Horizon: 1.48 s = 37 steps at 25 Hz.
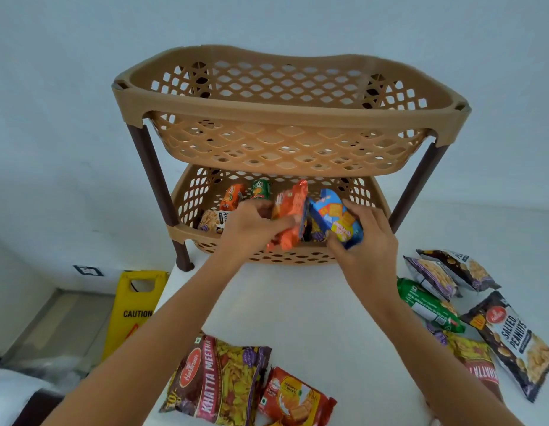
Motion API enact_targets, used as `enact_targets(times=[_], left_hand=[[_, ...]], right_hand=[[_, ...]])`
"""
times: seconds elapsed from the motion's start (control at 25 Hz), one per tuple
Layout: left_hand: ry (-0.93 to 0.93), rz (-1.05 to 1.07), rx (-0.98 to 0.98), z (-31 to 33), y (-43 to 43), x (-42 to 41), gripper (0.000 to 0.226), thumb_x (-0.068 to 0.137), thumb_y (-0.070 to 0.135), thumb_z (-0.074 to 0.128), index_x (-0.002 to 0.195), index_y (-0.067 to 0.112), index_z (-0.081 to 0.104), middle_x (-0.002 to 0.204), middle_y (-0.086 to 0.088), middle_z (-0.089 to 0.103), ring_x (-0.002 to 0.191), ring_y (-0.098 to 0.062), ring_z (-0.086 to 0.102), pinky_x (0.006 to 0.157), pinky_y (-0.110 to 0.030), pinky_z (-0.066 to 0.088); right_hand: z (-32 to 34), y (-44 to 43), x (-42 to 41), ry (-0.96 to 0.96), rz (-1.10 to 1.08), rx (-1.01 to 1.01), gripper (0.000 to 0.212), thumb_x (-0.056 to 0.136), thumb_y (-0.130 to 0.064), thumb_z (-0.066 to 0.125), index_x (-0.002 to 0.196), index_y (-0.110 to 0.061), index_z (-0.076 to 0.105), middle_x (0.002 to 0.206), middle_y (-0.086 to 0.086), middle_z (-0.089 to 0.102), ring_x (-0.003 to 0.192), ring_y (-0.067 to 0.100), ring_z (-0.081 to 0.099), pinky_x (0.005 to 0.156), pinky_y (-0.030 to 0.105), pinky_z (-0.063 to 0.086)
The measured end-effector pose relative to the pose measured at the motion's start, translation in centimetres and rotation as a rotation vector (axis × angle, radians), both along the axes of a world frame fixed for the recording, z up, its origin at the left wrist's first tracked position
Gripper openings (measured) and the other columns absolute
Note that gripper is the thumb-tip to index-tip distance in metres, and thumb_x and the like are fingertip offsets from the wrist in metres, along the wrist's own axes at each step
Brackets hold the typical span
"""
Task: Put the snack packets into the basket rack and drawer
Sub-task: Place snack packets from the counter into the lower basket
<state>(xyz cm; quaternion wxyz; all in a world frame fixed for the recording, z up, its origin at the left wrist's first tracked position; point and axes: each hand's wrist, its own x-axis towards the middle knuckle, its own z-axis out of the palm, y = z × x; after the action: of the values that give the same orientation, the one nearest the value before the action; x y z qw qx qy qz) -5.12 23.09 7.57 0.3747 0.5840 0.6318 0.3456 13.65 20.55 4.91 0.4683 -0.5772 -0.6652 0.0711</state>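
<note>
Loading in progress: left hand (251,224) grips an orange packet (290,216), right hand (365,238) clasps a blue packet (337,221) just beside it, both over the lower basket (181,229). Likely next: release inside, then fetch spare packets (218,382) behind the wrists.

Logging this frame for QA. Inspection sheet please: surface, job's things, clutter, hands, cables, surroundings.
Surface: white table, loose packets lying on it.
Job's things: basket rack, lower tier holds several packets; Khatta Meetha packet, salted peanuts packet and green packet lie on the table; no drawer in view.
Clutter: nothing seen.
Hands: left hand grips orange packet, right hand grips blue packet, both at the lower tier.
Cables: nothing seen.
Surroundings: yellow caution sign on the floor at left; white wall.
</note>
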Motion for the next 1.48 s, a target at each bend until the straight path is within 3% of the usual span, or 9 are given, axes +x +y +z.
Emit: enact_targets(times=[0.08, 0.2, 0.32, 0.56, 0.72, 0.92, 1.2, 1.32, 1.48], left_hand=[[0.054, 0.044, 0.047, 0.0, 3.3, 0.6, 0.04, 0.07, 0.048, 0.073, 0.1, 0.024, 0.063, 0.089, 0.006, 0.069, 0.077, -0.003, 0.066, 0.054, -0.008, 0.049], [0.192, 0.133, 0.131, -1.0, 7.9, 1.7, 0.06, 0.07, 0.046, 0.075, 0.118, 0.016, 0.056, 0.113, -0.005, 0.066, 0.109, -0.023, 0.06, 0.088, -0.031, 0.05], [0.389, 0.139, 0.123, -2.7, 12.0, 3.0, 0.068, 0.076, 0.04, 0.072, 0.133, 0.014, 0.045, 0.134, -0.01, 0.053, 0.124, -0.031, 0.048, 0.095, -0.039, 0.043], [0.568, 0.09, 0.026, -5.4, 16.0, 4.2, 0.044, 0.086, 0.035, 0.064, 0.123, 0.013, 0.053, 0.125, -0.007, 0.06, 0.116, -0.027, 0.054, 0.086, -0.034, 0.045], [0.507, 0.193, -0.039, -6.7, 16.1, 4.5, 0.039, 0.084, 0.026, 0.068, 0.117, 0.01, 0.054, 0.117, -0.008, 0.062, 0.107, -0.027, 0.059, 0.073, -0.031, 0.044], [0.472, 0.215, -0.021, -6.3, 15.6, 4.3, 0.037, 0.088, 0.024, 0.064, 0.12, 0.01, 0.052, 0.12, -0.009, 0.061, 0.11, -0.028, 0.058, 0.072, -0.031, 0.041], [0.294, 0.207, 0.093, -3.2, 11.7, 3.2, 0.038, 0.089, 0.02, 0.059, 0.125, 0.012, 0.051, 0.12, -0.008, 0.061, 0.111, -0.028, 0.058, 0.087, -0.035, 0.05], [0.304, 0.127, 0.173, -2.1, 8.5, 2.2, 0.032, 0.086, 0.02, 0.062, 0.116, 0.009, 0.057, 0.111, -0.009, 0.064, 0.102, -0.025, 0.061, 0.088, -0.038, 0.053], [0.272, 0.052, 0.273, -2.6, 3.4, 1.9, 0.035, 0.088, 0.026, 0.06, 0.119, 0.011, 0.06, 0.115, -0.005, 0.067, 0.107, -0.019, 0.062, 0.096, -0.039, 0.05]], right_hand=[[0.7, 3.2, -0.3, -0.012, 0.0, -0.056, 0.052, 0.075, -0.016, 0.073, 0.124, -0.013, 0.054, 0.118, 0.011, 0.056, 0.107, 0.022, 0.054, 0.082, 0.028, 0.049], [0.6, 7.8, -0.8, -0.062, -0.023, -0.115, 0.049, 0.077, -0.019, 0.072, 0.123, -0.012, 0.056, 0.119, 0.009, 0.06, 0.109, 0.022, 0.055, 0.088, 0.026, 0.046], [-0.1, 12.1, -1.1, -0.022, -0.09, -0.202, 0.046, 0.075, -0.023, 0.073, 0.117, -0.011, 0.059, 0.11, 0.005, 0.066, 0.095, 0.02, 0.061, 0.075, 0.025, 0.045], [-2.8, 19.0, -1.7, 0.136, -0.129, -0.654, 0.052, 0.077, -0.031, 0.074, 0.121, -0.011, 0.054, 0.121, 0.007, 0.061, 0.107, 0.024, 0.058, 0.089, 0.037, 0.051], [-3.3, 19.6, -2.9, -0.093, -0.246, -0.669, 0.056, 0.071, -0.042, 0.077, 0.116, -0.014, 0.058, 0.116, 0.004, 0.063, 0.101, 0.021, 0.059, 0.07, 0.03, 0.043], [-4.0, 19.1, -3.2, -0.163, -0.203, -0.597, 0.076, 0.073, -0.043, 0.076, 0.133, -0.013, 0.041, 0.132, 0.008, 0.05, 0.117, 0.029, 0.053, 0.082, 0.036, 0.046], [-0.8, 14.5, -2.0, -0.04, -0.104, -0.205, 0.028, 0.087, -0.026, 0.064, 0.112, -0.013, 0.06, 0.109, 0.005, 0.067, 0.093, 0.017, 0.06, 0.071, 0.03, 0.044], [0.3, 10.5, -1.2, -0.113, -0.015, -0.039, 0.025, 0.086, -0.019, 0.064, 0.109, -0.009, 0.062, 0.103, 0.009, 0.068, 0.091, 0.022, 0.064, 0.083, 0.035, 0.053], [-0.5, 3.2, -0.2, -0.073, 0.054, 0.088, 0.016, 0.084, -0.011, 0.066, 0.1, -0.01, 0.065, 0.1, 0.005, 0.063, 0.083, 0.014, 0.061, 0.072, 0.03, 0.054]])
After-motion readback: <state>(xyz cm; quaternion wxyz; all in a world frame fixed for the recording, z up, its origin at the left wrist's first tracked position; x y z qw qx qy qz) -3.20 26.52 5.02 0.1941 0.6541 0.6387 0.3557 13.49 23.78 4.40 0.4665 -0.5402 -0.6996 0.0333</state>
